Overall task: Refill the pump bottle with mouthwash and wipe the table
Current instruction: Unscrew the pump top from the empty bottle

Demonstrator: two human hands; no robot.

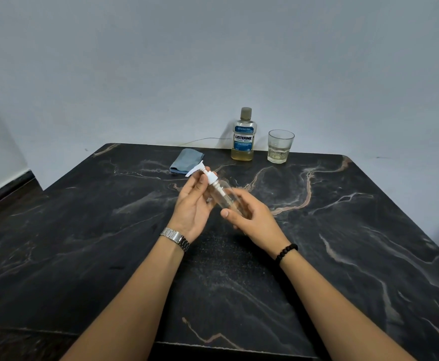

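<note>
The pump bottle (226,198), clear, looks empty, so likely light, thin-walled and slick; it is held tilted above the table (343,230). The right hand (252,217) wraps its body; left hand (195,201) fingers pinch the white pump (208,175), the best grip for unscrewing. Mouthwash (242,136), glass (279,147) and cloth (186,160) wait behind.

one pump bottle (225,195), one mouthwash bottle (243,136), one glass (279,147), one blue cloth (186,161), two hands, one table (109,243)
</note>
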